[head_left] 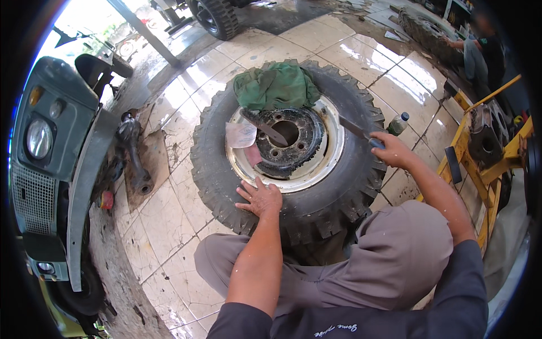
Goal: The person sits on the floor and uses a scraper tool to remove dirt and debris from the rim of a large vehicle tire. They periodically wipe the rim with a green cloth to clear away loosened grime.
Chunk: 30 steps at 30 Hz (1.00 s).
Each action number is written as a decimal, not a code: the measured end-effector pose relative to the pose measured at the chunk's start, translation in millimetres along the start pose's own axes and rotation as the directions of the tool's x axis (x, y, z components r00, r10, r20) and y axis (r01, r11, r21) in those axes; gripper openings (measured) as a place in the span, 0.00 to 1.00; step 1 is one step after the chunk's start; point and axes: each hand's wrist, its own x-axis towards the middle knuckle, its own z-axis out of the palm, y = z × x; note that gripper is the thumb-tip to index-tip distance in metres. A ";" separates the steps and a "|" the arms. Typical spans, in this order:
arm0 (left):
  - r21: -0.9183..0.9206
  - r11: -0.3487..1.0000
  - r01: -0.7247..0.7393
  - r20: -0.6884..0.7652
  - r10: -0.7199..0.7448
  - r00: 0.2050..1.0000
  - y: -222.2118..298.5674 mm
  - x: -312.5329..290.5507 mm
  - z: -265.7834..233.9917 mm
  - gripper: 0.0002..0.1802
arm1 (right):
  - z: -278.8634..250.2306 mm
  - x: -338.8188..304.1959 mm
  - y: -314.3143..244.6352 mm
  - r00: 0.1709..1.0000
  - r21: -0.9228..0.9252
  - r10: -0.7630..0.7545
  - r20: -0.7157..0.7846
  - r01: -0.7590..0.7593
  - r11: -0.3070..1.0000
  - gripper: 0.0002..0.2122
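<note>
A knobbly tyre [316, 209] on a white and black wheel rim [299, 182] lies flat on the floor before me. My left hand [263, 199] rests with fingers spread on the sidewall by the rim's near edge. In my right hand [390, 150] is a blue-handled scraper [354, 127], its flat blade reaching over the rim's right edge. A green cloth [276, 86] is bunched on the tyre's far side. A dark pointed blade [270, 131] lies across the hub, beside a pale sheet [241, 135] and a pink piece [253, 155], which look like sandpaper.
A bottle [398, 124] stands right of the tyre. Farther right is a yellow metal stand [480, 175]. A vehicle's front end [42, 147] and an axle-like metal part [134, 150] are on the left. Another person [485, 53] sits by another tyre [426, 34] at the far right.
</note>
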 end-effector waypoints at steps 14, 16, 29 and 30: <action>0.159 0.980 0.118 -0.008 -0.118 0.993 17.0 16.2 -6.1 0.34 | 79.3 58.0 1.5 0.995 0.156 0.070 -0.065 -0.060 0.986 0.24; 0.175 0.977 0.119 -0.007 -0.119 0.993 18.4 16.6 -4.6 0.34 | 78.3 65.3 8.8 0.997 0.125 0.071 -0.042 -0.066 0.990 0.23; 0.148 0.982 0.116 -0.035 -0.112 0.993 15.8 21.1 -1.9 0.32 | 12.9 88.0 -12.0 0.994 0.629 0.075 0.079 -0.108 0.770 0.16; 0.137 0.983 0.118 -0.035 -0.114 0.993 15.9 20.6 -3.8 0.32 | 12.9 92.5 -10.9 0.993 0.717 0.087 0.076 -0.115 0.687 0.15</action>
